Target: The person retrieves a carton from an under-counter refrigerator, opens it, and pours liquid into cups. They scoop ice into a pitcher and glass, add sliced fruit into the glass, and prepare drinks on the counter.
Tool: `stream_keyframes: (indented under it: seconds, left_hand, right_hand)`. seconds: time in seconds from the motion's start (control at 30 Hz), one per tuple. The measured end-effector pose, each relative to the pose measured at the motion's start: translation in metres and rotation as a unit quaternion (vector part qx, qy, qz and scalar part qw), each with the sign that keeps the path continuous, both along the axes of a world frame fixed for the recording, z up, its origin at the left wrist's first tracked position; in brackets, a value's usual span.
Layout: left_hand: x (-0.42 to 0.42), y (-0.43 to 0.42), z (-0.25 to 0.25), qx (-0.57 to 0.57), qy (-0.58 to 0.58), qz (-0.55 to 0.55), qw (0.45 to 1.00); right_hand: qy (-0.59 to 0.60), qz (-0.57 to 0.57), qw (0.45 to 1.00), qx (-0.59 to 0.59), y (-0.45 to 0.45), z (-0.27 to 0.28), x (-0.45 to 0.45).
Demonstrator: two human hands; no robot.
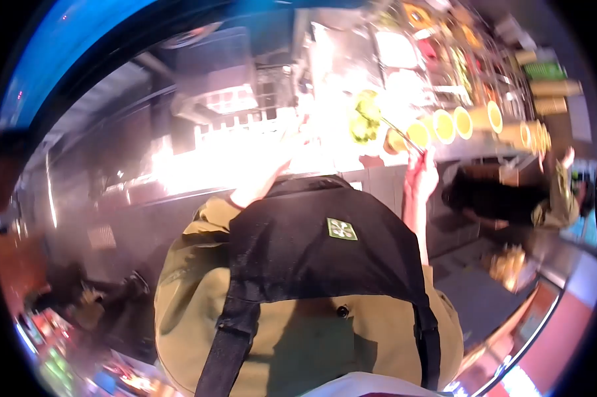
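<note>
My right hand [421,173] is closed around the end of a thin metal utensil [400,135]; whether it is tongs or a spoon I cannot tell. The utensil's far end reaches a clump of green lettuce-like leaves [364,119] over the brightly lit counter. Beside that hand stands a row of round yellow cups [443,126]. My left hand [267,183] is at the counter's near edge, in front of my black apron [312,251]. Strong glare washes out its fingers, so its grip and anything in it are hidden.
Trays of colourful ingredients [460,63] lie behind the cups. A metal rack [226,129] stands at the left of the glaring counter. At the far right a co-worker in an olive sleeve [557,202] is beside the counter. A dark worktop [477,291] is behind me.
</note>
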State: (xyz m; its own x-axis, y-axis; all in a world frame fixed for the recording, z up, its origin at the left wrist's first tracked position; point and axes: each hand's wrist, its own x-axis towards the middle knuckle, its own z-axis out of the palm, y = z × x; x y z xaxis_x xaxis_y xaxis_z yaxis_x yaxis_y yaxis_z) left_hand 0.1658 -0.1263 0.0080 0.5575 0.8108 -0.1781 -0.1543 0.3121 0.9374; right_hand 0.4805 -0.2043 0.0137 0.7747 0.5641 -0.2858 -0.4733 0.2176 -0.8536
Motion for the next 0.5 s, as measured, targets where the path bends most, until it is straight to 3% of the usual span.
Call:
stream_keyframes:
  seconds: [0.07, 0.13, 0.2, 0.23, 0.27, 0.33, 0.43, 0.5]
  left_hand:
    - [-0.035, -0.002, -0.011, 0.057, 0.168, -0.021, 0.984]
    - [-0.065, -0.001, -0.027, 0.072, 0.315, -0.029, 0.946]
    - [-0.098, -0.018, -0.015, 0.033, 0.342, 0.017, 0.939]
    - [-0.116, -0.030, -0.008, 0.004, 0.333, 0.048, 0.942]
    - [-0.130, -0.040, 0.000, -0.022, 0.323, 0.076, 0.943]
    - [-0.150, -0.052, 0.020, -0.077, 0.269, 0.093, 0.956]
    - [-0.173, -0.067, 0.005, -0.095, 0.237, 0.153, 0.955]
    - [-0.178, -0.071, -0.002, -0.105, 0.240, 0.137, 0.955]
  right_hand:
    - [-0.007, 0.078, 0.997, 0.023, 0.024, 0.037, -0.031]
    - [-0.129, 0.121, 0.984, -0.011, 0.055, 0.080, -0.090]
    - [-0.251, 0.239, 0.931, 0.117, 0.081, 0.089, -0.142]
    - [-0.405, 0.238, 0.796, 0.382, 0.110, 0.066, -0.158]
    - [-0.656, 0.209, 0.644, 0.333, 0.123, 0.081, -0.181]
    - [-0.737, 0.320, 0.545, 0.237, 0.142, 0.079, -0.217]
    - [-0.743, 0.251, 0.550, 0.287, 0.162, 0.088, -0.222]
    - [-0.718, 0.314, 0.573, 0.239, 0.162, 0.090, -0.218]
